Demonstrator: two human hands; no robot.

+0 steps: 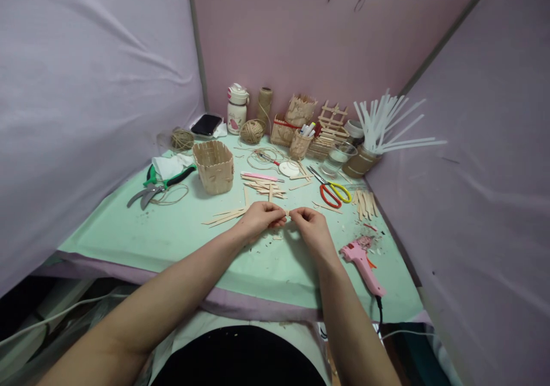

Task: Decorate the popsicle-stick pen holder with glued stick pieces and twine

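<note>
My left hand point(265, 217) and my right hand point(313, 228) meet over the middle of the table, fingertips pinched. Between them is a small pale piece of wooden stick point(288, 214), mostly covered by the fingers; both hands grip it. Just beyond lies a loose pile of flat wooden sticks point(264, 188), and more sticks point(226, 217) are spread to the left of my left hand. Small wood scraps point(277, 237) lie on the tabletop below my fingers. A pink glue gun point(363, 266) rests on its side to the right of my right forearm.
Left: stick basket point(216, 171), green-handled pruning shears point(157, 186). Right: scissors point(330, 191), stick bundle point(365, 204), water cup point(337, 160), white glue sticks point(382, 125) in a holder. Behind: twine ball point(252, 132), bottle point(237, 111), phone point(206, 125), small wooden crafts point(301, 111). The glue gun's cord point(380, 314) drops off the front edge.
</note>
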